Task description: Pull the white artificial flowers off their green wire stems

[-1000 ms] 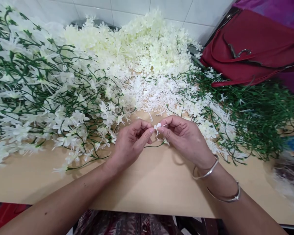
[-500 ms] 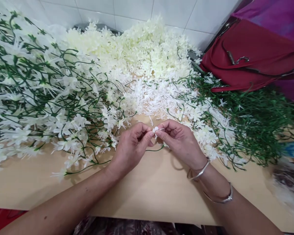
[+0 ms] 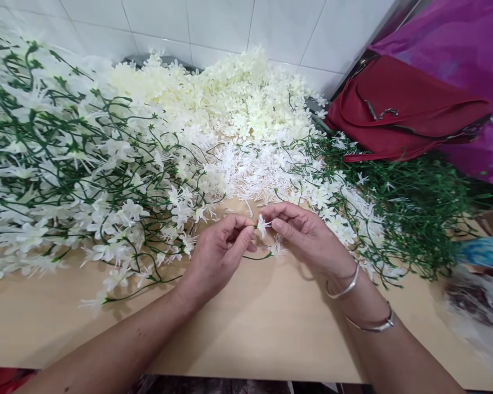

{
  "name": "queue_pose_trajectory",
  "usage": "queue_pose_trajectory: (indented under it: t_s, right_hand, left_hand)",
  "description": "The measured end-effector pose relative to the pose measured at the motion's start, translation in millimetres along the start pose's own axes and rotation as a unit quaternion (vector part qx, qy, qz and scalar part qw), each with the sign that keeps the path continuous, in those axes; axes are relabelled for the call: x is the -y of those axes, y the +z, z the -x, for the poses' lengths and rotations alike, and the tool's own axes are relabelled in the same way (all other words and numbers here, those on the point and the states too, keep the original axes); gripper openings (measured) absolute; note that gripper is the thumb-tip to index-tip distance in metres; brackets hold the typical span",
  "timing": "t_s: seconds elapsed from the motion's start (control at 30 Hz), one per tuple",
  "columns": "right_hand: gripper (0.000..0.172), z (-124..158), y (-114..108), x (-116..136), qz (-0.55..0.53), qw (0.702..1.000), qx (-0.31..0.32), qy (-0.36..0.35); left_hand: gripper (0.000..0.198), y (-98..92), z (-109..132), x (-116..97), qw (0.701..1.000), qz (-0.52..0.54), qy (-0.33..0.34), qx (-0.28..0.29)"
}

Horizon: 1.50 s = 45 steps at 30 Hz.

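Note:
Over the middle of the table, my left hand (image 3: pixel 224 246) pinches the green base of a small white artificial flower (image 3: pixel 262 225). Its petals point towards my right hand (image 3: pixel 306 232), and thin white stamens stick out from them. The thumb and curled fingers of that hand close at the stamen tips, with the index finger raised above the petals. Just below the hands, another white flower (image 3: pixel 276 247) lies on the table with a curved green stem.
White flowers on green stems (image 3: pixel 107 186) are heaped at left. Loose cream petals (image 3: pixel 230 93) are piled by the tiled wall (image 3: pixel 217 24), with white stamens (image 3: pixel 252 175) in front. Green stems (image 3: pixel 419 202) and a red handbag (image 3: pixel 411 106) are at right; a plastic bag (image 3: pixel 476 306) lies nearer.
The flower between my hands now shows its petals and stamens side-on. My right hand has shifted slightly right, its fingers moving from the petals to the stamen tips. The view has tilted up slightly.

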State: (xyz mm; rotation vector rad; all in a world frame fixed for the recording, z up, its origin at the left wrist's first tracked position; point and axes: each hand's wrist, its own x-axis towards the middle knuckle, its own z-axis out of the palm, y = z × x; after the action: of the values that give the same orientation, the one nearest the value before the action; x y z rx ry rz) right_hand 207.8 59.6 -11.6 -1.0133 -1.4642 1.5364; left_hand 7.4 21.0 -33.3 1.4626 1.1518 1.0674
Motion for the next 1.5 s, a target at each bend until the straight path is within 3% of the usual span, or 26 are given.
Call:
queue_pose_trajectory:
  t_s: [0.3, 0.6, 0.93, 1.27, 1.4, 1.5]
  right_hand:
    - [0.022, 0.6, 13.1, -2.4, -0.022, 0.999, -0.02, 0.022]
    - [0.022, 1.6, 5.2, 5.7, -0.009, 0.998, 0.0, 0.064]
    - [0.022, 0.8, 14.7, -7.3, -0.026, 0.999, -0.033, 0.034]
    - [0.018, -5.0, 12.8, -9.4, 0.005, 1.0, 0.012, -0.002]
    - [0.021, -6.1, 14.4, -11.4, 0.018, 0.999, -0.025, -0.024]
    - [0.025, -5.7, 12.5, -12.0, 0.042, 0.996, -0.061, -0.055]
  left_hand:
    - [0.014, 1.4, -2.3, -5.9, 1.0, -0.017, 0.007, -0.001]
    - [0.012, -0.5, -1.2, -11.6, 0.997, -0.076, 0.015, 0.019]
    - [0.012, 1.1, 0.8, -9.1, 0.999, -0.05, 0.008, -0.004]
    - [0.013, -1.1, -1.2, -7.2, 0.999, -0.031, 0.001, 0.018]
    - [0.014, -0.1, -2.4, -6.6, 1.0, 0.004, 0.008, 0.012]
    - [0.012, -1.7, -2.1, -13.9, 0.998, 0.001, 0.062, -0.001]
